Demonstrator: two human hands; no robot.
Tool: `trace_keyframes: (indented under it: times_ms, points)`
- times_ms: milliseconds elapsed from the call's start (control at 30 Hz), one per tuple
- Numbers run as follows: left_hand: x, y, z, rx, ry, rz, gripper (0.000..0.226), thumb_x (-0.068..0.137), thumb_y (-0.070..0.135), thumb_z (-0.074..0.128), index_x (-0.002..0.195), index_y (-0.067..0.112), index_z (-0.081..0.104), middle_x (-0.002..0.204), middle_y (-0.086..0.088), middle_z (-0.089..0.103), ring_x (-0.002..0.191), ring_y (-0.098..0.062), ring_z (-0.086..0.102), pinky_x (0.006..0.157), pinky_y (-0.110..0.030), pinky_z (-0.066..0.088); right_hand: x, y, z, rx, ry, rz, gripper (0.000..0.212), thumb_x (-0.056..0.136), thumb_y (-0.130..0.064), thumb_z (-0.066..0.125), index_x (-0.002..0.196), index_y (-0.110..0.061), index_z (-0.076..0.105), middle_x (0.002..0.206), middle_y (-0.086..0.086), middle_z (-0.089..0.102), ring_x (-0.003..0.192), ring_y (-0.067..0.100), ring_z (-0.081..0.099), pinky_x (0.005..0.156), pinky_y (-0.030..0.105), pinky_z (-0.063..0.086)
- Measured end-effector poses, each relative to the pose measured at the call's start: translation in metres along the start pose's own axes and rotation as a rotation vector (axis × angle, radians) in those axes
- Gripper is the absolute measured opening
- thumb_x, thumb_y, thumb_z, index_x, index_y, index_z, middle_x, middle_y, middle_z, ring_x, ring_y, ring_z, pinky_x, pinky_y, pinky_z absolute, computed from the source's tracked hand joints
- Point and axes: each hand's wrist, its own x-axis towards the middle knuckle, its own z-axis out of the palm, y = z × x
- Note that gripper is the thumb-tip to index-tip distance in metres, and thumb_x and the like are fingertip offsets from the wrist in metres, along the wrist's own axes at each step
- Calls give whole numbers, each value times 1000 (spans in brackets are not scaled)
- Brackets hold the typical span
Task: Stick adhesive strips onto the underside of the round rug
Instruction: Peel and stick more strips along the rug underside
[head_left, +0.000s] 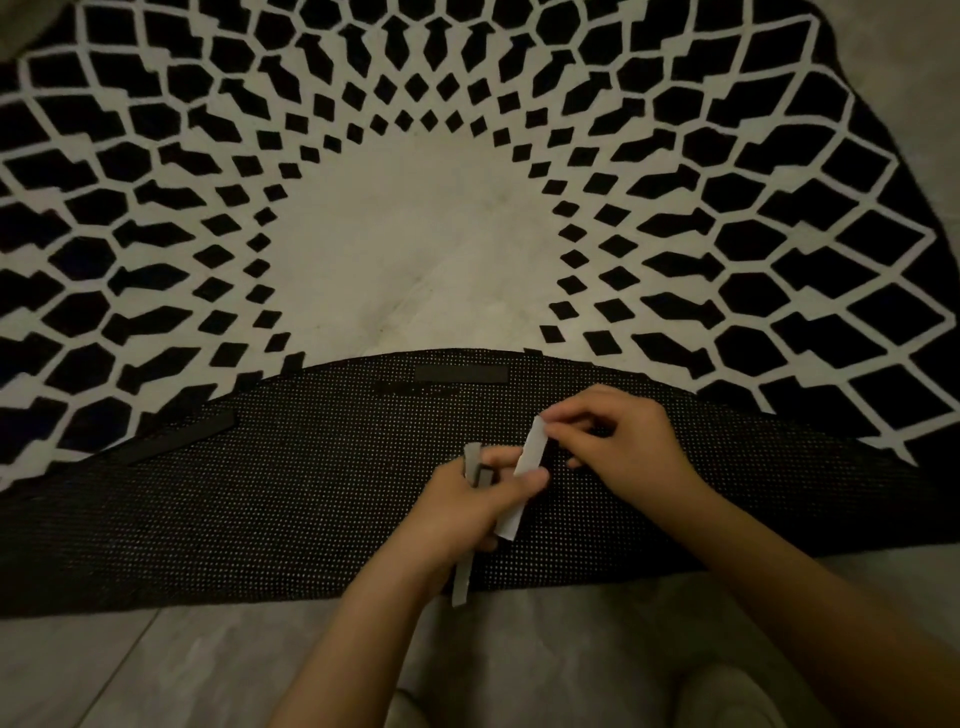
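Left hand (462, 504) grips grey strips (474, 465); right hand (618, 441) fingers pinch pale strip (530, 457); no readable writing

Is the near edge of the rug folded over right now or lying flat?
Folded over. The rug's dotted black underside faces up over the patterned top, with two dark strips already stuck on it.

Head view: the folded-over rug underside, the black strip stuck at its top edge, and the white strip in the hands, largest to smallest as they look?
1. Rug underside, by far.
2. Black strip and white strip: look similar; nearness makes ranking unsure.
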Motion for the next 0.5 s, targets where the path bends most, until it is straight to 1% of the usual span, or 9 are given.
trace_keyframes:
  times_ms: [67, 133, 167, 233, 267, 300, 367, 400, 500]
  points:
    - [4, 0, 0, -99, 107, -2, 17, 86, 22, 66, 101, 25, 72, 92, 3, 74, 83, -8, 69, 64, -20, 53, 0, -1, 1, 10, -1, -26, 19, 80, -7, 71, 82, -25, 71, 88, -6, 64, 75, 5, 64, 56, 22, 56]
    - [6, 2, 1, -137, 156, 10, 16, 86, 15, 66, 100, 20, 73, 91, -1, 74, 83, -10, 70, 68, -21, 56, 1, -1, 0, -55, 22, -88, 14, 79, -8, 72, 84, -21, 72, 85, -10, 63, 76, 5, 63, 61, 18, 55]
    - [5, 3, 2, -149, 144, 20, 18, 86, 11, 66, 101, 18, 72, 86, 0, 74, 77, -8, 70, 63, -21, 55, 2, 0, 0, -128, 38, -147, 12, 79, -9, 73, 85, -19, 73, 84, -11, 63, 77, 5, 62, 65, 14, 53]
    - [3, 5, 3, -156, 100, 41, 22, 87, 6, 62, 104, 18, 70, 66, 4, 66, 56, -1, 63, 49, -18, 49, 1, 1, 1, -272, 50, -266, 11, 78, -11, 74, 86, -18, 73, 83, -11, 61, 74, 5, 60, 68, 12, 50]
    - [3, 5, 4, -142, 88, 47, 25, 88, 4, 60, 105, 19, 69, 59, 4, 59, 48, 1, 57, 46, -16, 46, 0, 2, 1, -323, 49, -295, 11, 78, -12, 74, 87, -18, 73, 84, -11, 60, 71, 2, 57, 65, 12, 48]
    - [3, 5, 5, -123, 88, 49, 27, 88, 2, 59, 106, 20, 69, 57, 4, 53, 44, 2, 53, 44, -15, 44, -1, 2, 2, -357, 50, -312, 10, 78, -13, 74, 87, -18, 73, 83, -10, 58, 69, -2, 54, 61, 11, 45]
    - [4, 5, 6, -84, 109, 67, 29, 87, 1, 57, 105, 20, 69, 60, 3, 53, 47, 1, 51, 45, -14, 44, -2, 2, 2, -370, 58, -341, 8, 77, -13, 73, 84, -16, 72, 80, -11, 54, 67, -7, 49, 57, 9, 41]
    - [4, 5, 6, -64, 131, 88, 27, 87, 1, 57, 101, 20, 69, 64, 3, 56, 52, 1, 53, 49, -12, 46, -2, 1, 3, -349, 56, -345, 8, 76, -12, 73, 83, -16, 71, 78, -12, 53, 66, -4, 50, 56, 10, 41]
    - [3, 5, 7, -21, 192, 200, 18, 85, 5, 64, 86, 22, 68, 81, 4, 66, 67, 3, 60, 64, -8, 48, -2, -4, 5, -248, 31, -275, 14, 76, -10, 74, 78, -21, 66, 77, -14, 53, 63, 13, 52, 54, 18, 47]
